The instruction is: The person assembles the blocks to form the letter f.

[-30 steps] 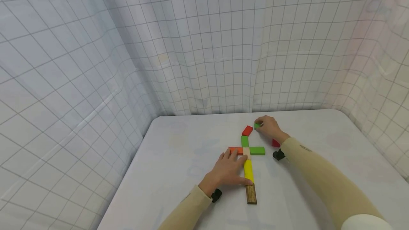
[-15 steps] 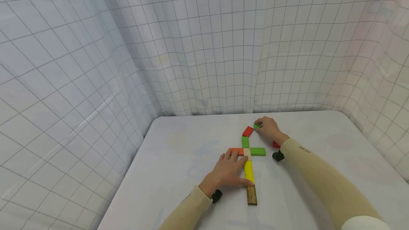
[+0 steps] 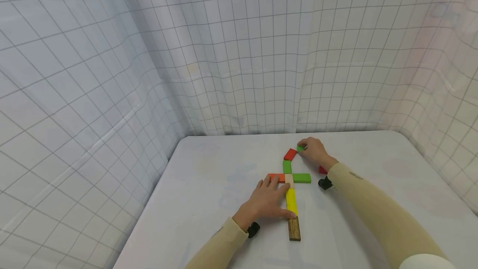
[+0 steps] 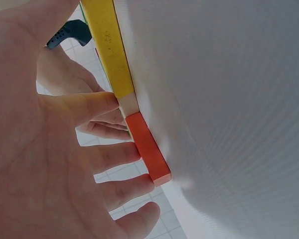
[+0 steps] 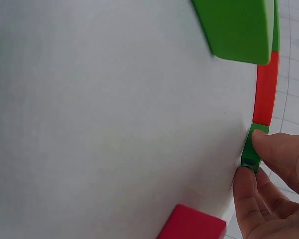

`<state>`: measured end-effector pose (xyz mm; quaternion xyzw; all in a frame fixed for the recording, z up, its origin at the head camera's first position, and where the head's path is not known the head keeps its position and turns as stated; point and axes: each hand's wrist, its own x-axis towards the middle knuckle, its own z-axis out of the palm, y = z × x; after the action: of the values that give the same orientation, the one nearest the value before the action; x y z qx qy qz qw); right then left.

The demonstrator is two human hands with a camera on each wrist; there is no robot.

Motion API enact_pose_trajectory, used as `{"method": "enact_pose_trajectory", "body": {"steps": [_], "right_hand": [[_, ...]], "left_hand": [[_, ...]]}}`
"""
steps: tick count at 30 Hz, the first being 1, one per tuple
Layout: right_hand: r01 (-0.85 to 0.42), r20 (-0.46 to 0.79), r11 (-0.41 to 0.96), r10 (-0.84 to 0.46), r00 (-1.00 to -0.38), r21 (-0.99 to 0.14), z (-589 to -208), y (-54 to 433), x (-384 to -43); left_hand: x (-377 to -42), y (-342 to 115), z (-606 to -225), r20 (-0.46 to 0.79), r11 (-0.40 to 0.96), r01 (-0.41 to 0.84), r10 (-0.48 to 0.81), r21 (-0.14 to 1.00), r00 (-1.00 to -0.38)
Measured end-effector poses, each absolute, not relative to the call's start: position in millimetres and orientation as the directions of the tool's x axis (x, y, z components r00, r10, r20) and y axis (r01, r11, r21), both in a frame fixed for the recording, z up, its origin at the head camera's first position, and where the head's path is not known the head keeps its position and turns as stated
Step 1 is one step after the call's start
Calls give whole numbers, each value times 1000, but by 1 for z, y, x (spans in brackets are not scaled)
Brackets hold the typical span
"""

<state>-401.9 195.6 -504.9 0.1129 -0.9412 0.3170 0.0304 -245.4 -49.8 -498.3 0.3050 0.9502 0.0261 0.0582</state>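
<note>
My right hand (image 3: 313, 151) pinches a small green block (image 5: 254, 142) between thumb and fingers. That block's end meets a red block (image 5: 265, 92) in the right wrist view. My left hand (image 3: 265, 199) lies with spread fingers along other flat blocks. Its fingertips touch an orange block (image 4: 148, 149) and a cream block (image 4: 129, 104), while the thumb reaches where a yellow block (image 3: 291, 201) meets a brown wood-grain block (image 3: 294, 229). Above the cream block is a green block (image 3: 286, 167); a longer green block (image 3: 301, 178) extends to its right.
A crimson block (image 5: 194, 224) lies apart to the right, partly hidden by my right wrist in the head view. The white table (image 3: 209, 161) ends at the back against a grid-patterned curtain (image 3: 239, 74), which also hangs along both sides.
The head view shifts very slightly, so the blocks appear a little lower. Both hands keep their places, with the small green block still pinched in the right.
</note>
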Motion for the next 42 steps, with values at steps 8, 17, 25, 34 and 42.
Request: {"method": "enact_pose_trajectory", "body": {"steps": [8,17,25,34,42], "right_hand": [[-246,138,766,-205,-969,-594,-501,196,-401],[-247,139,769,-205,-969,-590,-502,196,-404],[-251,140,766,-210,-968,-591,-503,197,-403],[-242,128,779,-207,-970,-578,-501,196,-402],[-234,98,801,-216,-971,-551,-492,193,-398]], "left_hand": [[-246,-49,-498,-102,819,567,573,88,-813],[-244,-48,-495,-95,816,570,577,93,-811],[-243,-48,-494,-86,809,581,588,90,-804],[-243,-48,-493,-92,810,579,586,91,-805],[-243,-49,-494,-99,814,574,580,87,-808]]}}
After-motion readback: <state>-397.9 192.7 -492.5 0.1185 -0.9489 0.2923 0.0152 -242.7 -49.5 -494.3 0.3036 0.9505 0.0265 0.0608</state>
